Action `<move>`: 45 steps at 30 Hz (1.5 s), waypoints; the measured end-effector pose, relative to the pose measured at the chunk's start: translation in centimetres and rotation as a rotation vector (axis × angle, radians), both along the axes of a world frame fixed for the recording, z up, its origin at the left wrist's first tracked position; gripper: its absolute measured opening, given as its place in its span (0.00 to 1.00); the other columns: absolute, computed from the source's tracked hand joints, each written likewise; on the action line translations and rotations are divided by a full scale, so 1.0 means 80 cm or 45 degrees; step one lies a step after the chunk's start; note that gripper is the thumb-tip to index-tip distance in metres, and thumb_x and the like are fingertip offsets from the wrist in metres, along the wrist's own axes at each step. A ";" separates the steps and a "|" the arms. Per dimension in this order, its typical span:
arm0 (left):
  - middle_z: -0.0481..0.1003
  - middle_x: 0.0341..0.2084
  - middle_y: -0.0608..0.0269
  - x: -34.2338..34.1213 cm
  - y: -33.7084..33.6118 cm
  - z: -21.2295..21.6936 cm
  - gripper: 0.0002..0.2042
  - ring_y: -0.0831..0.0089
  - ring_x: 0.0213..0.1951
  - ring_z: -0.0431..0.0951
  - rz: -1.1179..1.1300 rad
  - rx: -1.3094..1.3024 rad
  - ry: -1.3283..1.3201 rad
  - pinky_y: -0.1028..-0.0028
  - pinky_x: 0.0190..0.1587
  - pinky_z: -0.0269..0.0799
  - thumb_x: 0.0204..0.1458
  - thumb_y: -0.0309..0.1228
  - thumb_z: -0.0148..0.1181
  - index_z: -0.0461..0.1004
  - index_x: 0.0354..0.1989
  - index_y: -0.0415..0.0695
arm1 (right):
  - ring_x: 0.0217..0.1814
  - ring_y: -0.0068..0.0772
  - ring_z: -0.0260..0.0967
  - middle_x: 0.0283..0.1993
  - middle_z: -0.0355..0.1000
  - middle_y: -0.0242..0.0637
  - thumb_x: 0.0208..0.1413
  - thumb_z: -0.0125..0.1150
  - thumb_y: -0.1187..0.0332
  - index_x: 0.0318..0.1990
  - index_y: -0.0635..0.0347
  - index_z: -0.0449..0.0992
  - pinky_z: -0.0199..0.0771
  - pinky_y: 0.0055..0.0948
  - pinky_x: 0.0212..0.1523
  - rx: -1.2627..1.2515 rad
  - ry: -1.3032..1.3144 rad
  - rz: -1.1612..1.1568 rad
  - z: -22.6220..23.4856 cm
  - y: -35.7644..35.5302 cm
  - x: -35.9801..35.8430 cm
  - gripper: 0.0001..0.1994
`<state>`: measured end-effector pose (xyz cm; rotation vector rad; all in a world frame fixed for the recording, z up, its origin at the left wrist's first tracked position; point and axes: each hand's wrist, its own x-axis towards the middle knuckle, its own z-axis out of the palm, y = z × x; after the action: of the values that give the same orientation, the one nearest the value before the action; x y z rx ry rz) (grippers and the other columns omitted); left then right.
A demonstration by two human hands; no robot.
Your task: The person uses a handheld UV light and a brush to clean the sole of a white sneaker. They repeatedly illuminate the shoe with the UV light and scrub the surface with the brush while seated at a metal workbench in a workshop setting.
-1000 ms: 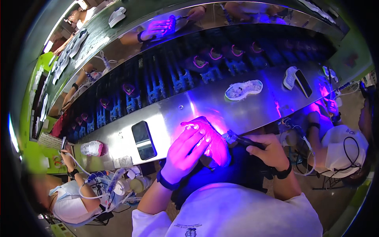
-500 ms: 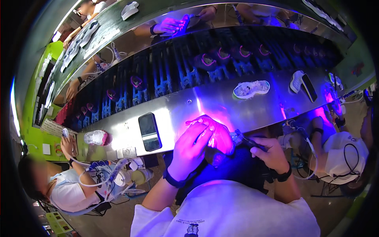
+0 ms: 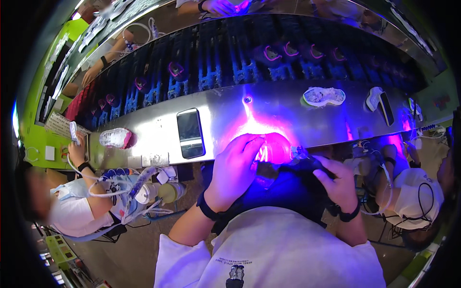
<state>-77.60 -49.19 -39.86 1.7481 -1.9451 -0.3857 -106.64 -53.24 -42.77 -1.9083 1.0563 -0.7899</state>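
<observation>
Two bare hands meet at the near edge of a long steel worktop, lit by strong violet light. The left hand is curled over a small shoe that glows pink, fingers wrapped across its top and near side, pressing it against the worktop edge right in front of the person. The right hand is closed around a dark pen-shaped lamp, whose tip touches or nearly touches the shoe's right end. The shoe lies with its long axis running left to right, so the lamp comes at it from the right, along that axis, while the left hand covers it from the left and above. Both hands are at the shoe; the left has the fuller hold. Farther back on the worktop lie a dark phone to the left, a white sole to the right, and another small shoe far left. A seated co-worker is at the left, another at the right edge.
</observation>
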 end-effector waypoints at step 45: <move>0.83 0.42 0.59 -0.042 -0.002 -0.031 0.23 0.78 0.43 0.83 0.034 0.868 1.483 0.77 0.48 0.78 0.54 0.30 0.73 0.76 0.56 0.34 | 0.42 0.22 0.76 0.41 0.81 0.34 0.56 0.70 0.76 0.54 0.67 0.81 0.74 0.26 0.47 0.346 -0.163 0.016 -0.028 -0.046 -0.021 0.18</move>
<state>-80.95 -49.39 -42.30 1.3066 -0.9497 -1.7337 -108.34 -56.94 -45.02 -1.6131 1.0162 -0.7121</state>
